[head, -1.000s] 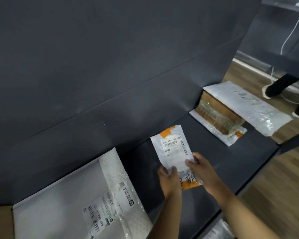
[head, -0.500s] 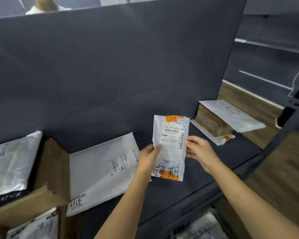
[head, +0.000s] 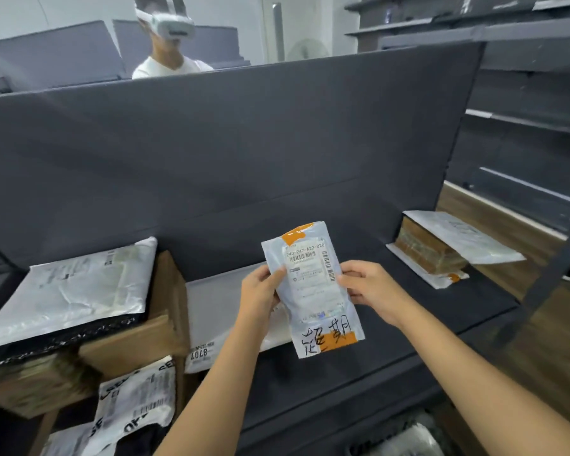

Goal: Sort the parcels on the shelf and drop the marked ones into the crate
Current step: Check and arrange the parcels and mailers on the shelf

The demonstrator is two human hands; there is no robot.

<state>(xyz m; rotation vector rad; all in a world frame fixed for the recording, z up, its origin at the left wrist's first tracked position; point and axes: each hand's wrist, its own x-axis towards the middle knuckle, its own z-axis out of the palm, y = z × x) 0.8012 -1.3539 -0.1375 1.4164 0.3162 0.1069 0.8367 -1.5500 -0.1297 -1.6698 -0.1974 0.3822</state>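
Parcel, handwritten mark: held upright, label facing, likely for reading. Left hand pinches nine o'clock edge; right hand, three o'clock.

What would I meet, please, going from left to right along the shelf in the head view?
Crumpled silver mailer → flat white mailer → left hand → marked parcel, gripped at its side edges by both hands → right hand → taped brown box lying between white mailers.
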